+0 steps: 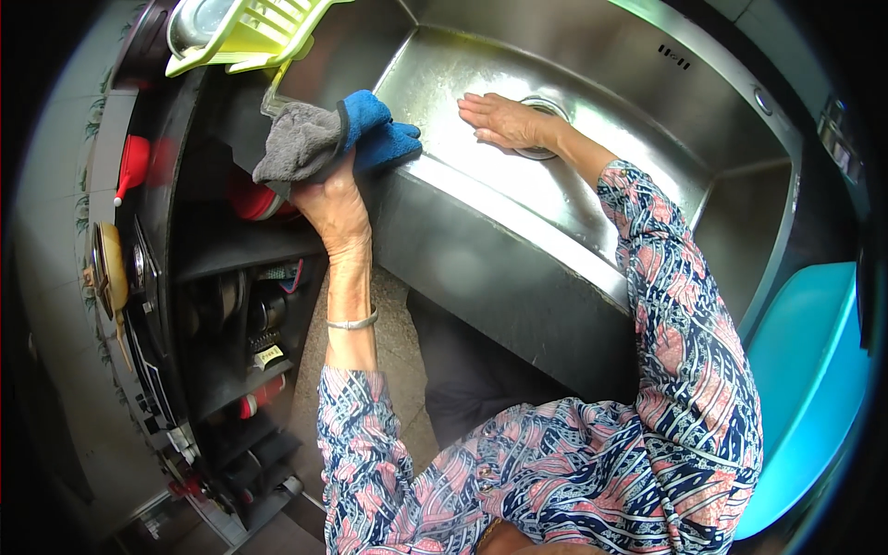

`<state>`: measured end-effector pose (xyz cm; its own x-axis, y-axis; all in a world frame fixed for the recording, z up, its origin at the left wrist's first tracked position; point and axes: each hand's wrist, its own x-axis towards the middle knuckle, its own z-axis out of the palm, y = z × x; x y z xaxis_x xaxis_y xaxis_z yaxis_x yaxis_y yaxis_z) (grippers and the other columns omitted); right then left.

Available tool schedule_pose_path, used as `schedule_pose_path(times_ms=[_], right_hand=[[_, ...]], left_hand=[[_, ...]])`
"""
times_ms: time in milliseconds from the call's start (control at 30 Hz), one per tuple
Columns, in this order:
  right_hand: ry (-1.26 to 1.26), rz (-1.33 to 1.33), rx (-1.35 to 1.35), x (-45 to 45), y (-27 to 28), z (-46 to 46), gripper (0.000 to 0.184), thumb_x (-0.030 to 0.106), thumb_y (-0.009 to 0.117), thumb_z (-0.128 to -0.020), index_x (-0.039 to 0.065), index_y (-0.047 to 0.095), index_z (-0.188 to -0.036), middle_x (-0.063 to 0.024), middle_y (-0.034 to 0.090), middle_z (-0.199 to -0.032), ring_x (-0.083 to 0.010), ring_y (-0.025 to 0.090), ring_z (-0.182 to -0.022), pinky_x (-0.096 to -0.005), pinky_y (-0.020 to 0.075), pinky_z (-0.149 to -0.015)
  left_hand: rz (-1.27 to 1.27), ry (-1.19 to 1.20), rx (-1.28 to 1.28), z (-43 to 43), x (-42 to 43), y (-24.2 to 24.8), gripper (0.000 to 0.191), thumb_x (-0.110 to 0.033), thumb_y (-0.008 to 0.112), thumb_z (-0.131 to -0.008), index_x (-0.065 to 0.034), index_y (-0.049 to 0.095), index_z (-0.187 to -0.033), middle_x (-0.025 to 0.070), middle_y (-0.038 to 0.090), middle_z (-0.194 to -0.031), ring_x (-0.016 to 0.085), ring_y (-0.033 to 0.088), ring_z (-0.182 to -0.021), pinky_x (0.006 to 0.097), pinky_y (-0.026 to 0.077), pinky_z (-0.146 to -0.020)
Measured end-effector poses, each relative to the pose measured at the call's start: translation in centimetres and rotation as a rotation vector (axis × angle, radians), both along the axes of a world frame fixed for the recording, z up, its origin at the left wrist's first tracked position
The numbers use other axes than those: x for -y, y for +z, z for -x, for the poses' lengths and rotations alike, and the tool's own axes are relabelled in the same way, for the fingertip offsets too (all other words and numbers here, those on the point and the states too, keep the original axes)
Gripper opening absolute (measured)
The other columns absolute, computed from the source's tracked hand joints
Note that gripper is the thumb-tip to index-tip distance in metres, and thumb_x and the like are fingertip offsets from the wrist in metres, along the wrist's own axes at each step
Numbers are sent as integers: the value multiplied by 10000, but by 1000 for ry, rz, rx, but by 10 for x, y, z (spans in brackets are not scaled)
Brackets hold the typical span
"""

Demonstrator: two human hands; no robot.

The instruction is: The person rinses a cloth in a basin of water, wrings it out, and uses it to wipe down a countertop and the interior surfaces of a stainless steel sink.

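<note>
In my left hand point(338, 205) I grip a folded microfibre cloth point(302, 142), grey on one side and blue on the other. That hand is raised over the left end of the sink's front edge, and the cloth covers most of its fingers. My right hand point(510, 121) is inside the stainless steel sink point(444, 76), palm down, fingers stretched out to the left. It holds nothing that I can see. Beneath it, the round metal drain point(548, 105) is partly hidden by the wrist. The sink's bottom looks wet and shiny.
A yellow-green plastic dish rack point(267, 35) with metalware stands at the upper left. Dark shelves point(229, 253) holding several kitchen items are on my left, with a red ladle-like utensil point(132, 166) beyond. A turquoise plastic basin point(798, 388) leans at the right.
</note>
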<state>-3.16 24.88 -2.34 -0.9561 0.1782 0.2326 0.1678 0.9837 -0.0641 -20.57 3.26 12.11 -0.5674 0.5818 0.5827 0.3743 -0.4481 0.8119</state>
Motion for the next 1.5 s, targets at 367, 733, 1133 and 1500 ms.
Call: schedule_pose_path(times_ms=[367, 733, 1133, 1500], right_hand=[[-409, -244, -69, 35, 14, -56, 531, 364, 515, -825, 6, 416, -1206, -175, 366, -1313, -321, 286, -1257, -445, 212, -1048], [-525, -203, 54, -57, 19, 24, 716, 569, 368, -836, 17, 321, -1291, -203, 280, -1367, -340, 185, -1301, -444, 150, -1057], [-298, -32, 96, -18, 24, 118, 697, 538, 330, -865, 9, 312, -1318, -165, 226, -1411, -310, 150, -1323, -410, 145, -1070], [124, 69, -59, 46, -18, 54, 387, 203, 402, -878, -10, 424, -1201, -169, 398, -1273, -307, 305, -1241, -403, 237, -1038]], left_hand=[[24, 125, -39, 12, -1, -20, 255, -88, 664, -707, 28, 603, -926, 104, 635, -929, 212, 578, -844, 315, 424, -807], [57, -56, 182, -16, 21, 13, 262, 35, 589, -744, 37, 571, -1005, 79, 586, -980, 173, 552, -865, 297, 420, -822], [82, 32, 122, -19, 23, 8, 351, 36, 611, -729, 1, 563, -1075, 78, 580, -1049, 185, 530, -966, 320, 359, -933], [-3, 40, -9, 5, -2, -22, 367, 25, 639, -714, 19, 554, -1071, 66, 570, -1060, 180, 522, -958, 300, 367, -901]])
